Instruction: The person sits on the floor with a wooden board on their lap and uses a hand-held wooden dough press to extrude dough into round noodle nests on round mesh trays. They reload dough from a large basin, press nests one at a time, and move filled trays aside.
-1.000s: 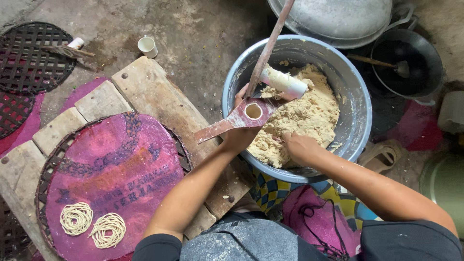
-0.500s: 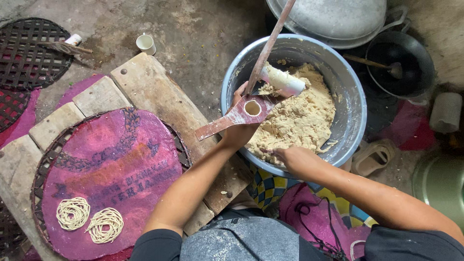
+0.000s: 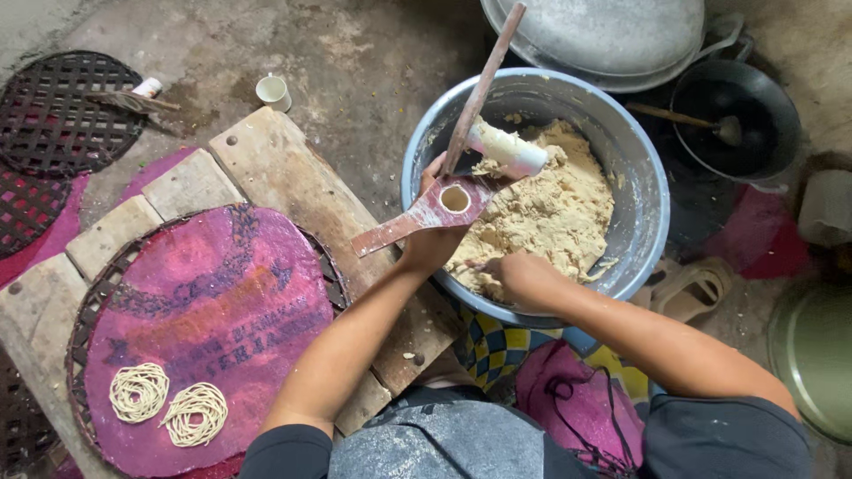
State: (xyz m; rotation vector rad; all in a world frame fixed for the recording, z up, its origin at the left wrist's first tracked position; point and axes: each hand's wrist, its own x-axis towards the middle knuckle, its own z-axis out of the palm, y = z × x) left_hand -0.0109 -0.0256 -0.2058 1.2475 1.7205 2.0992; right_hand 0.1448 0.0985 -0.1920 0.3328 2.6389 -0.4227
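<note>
Pale dough lies under our right hand, fingers curled into it. Just left, our left hand grips the wooden press, its handle slanting away toward the tray.

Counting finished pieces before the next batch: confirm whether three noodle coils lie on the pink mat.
No, only two noodle coils lie side by side on the pink mat.

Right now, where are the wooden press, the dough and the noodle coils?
wooden press (image 3: 417, 217), head view, on its flat handle.
dough (image 3: 568, 208), head view, middle of the heap.
noodle coils (image 3: 139, 391), head view, centre of the left coil.
</note>
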